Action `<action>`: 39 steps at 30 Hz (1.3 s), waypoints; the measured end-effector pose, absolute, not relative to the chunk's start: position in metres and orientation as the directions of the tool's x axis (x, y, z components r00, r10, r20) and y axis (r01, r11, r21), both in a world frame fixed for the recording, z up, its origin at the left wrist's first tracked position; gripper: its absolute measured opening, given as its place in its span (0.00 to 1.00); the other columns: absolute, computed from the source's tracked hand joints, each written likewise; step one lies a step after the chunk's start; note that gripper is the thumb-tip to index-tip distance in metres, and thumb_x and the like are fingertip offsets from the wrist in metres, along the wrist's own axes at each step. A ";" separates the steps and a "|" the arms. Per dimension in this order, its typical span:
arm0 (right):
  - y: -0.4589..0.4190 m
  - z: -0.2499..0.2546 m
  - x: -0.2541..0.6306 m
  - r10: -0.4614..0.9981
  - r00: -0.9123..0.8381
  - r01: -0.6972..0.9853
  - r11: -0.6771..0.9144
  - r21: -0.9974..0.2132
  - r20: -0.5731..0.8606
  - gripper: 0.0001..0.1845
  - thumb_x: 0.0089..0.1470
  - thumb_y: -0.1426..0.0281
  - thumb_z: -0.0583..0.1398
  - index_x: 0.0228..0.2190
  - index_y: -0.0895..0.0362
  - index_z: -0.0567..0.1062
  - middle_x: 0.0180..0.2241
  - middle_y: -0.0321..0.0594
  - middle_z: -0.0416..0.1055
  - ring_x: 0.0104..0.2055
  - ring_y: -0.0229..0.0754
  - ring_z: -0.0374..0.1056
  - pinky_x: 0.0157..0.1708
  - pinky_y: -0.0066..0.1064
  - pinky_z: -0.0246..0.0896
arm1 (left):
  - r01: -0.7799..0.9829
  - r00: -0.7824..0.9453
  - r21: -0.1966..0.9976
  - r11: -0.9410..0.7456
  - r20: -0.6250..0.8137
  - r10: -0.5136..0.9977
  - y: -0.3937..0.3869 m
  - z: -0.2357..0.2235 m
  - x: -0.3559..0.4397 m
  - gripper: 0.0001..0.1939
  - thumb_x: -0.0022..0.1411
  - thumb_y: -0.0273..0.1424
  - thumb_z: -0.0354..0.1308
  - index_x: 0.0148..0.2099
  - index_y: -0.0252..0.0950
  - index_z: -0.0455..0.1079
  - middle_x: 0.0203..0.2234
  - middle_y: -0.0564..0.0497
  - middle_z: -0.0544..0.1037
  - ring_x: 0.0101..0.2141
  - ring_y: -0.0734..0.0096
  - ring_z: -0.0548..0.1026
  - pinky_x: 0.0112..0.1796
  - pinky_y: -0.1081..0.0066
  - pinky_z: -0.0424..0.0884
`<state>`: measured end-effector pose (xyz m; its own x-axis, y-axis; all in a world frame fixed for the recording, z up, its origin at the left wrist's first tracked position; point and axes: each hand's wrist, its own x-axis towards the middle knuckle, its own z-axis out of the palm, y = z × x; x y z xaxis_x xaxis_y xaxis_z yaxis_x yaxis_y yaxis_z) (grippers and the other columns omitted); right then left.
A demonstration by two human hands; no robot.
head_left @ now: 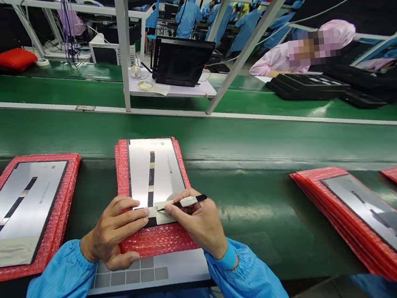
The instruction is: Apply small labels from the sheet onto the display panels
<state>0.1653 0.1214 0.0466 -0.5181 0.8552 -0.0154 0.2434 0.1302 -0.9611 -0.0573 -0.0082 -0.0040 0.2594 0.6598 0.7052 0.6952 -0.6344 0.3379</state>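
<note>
A display panel [165, 171] with a black flex cable [151, 177] down its bright back lies on a stack of red bubble-wrap sleeves [158, 242] in front of me. My left hand [117, 229] rests on the panel's lower left part, its fingers stretched out and apart, holding nothing. Pinched in my right hand [201, 219] are slim black tweezers [189, 201] with a white-wrapped grip. Their dark tip reaches the pale strip [153, 213] across the panel's lower end, near my left fingertips. My right fingers partly hide the panel's lower right corner.
Another panel [49, 201] on red bubble wrap lies to the left, and a further wrapped stack with a panel [377, 216] to the right. Beneath my work is a sheet with grey squares [140, 271]. Metal posts [125, 48] and a monitor [184, 59] stand beyond the green bench [235, 136].
</note>
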 end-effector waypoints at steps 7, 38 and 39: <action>0.123 0.044 0.166 0.872 -0.490 0.216 0.132 -0.967 0.009 0.12 0.54 0.61 0.70 0.28 0.53 0.75 0.23 0.38 0.76 0.23 0.43 0.72 0.24 0.31 0.65 | 0.714 0.265 0.305 -0.630 0.715 0.647 -0.006 0.002 -0.056 0.31 0.69 0.49 0.52 0.64 0.33 0.70 0.48 0.37 0.83 0.50 0.46 0.77 0.49 0.47 0.74; 0.126 0.041 0.164 0.897 -0.441 0.079 0.059 -0.995 0.018 0.17 0.51 0.56 0.72 0.29 0.54 0.75 0.21 0.37 0.74 0.23 0.45 0.72 0.25 0.33 0.69 | 0.804 0.418 0.205 -0.558 0.472 0.776 -0.007 0.012 -0.040 0.46 0.65 0.58 0.55 0.72 0.31 0.57 0.58 0.36 0.77 0.60 0.46 0.72 0.70 0.45 0.47; 0.127 0.041 0.164 0.896 -0.445 0.078 0.052 -0.996 0.012 0.18 0.51 0.55 0.73 0.29 0.53 0.75 0.21 0.38 0.75 0.23 0.46 0.72 0.25 0.33 0.69 | 0.807 0.412 0.210 -0.552 0.470 0.781 -0.006 0.012 -0.039 0.47 0.64 0.58 0.55 0.72 0.30 0.57 0.57 0.36 0.77 0.59 0.46 0.72 0.70 0.45 0.48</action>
<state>0.1640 0.1267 0.0407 -0.4448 0.8955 0.0118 0.0779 0.0517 -0.9956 -0.0391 -0.0065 0.0122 0.4119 0.7808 0.4699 0.8069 -0.5521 0.2101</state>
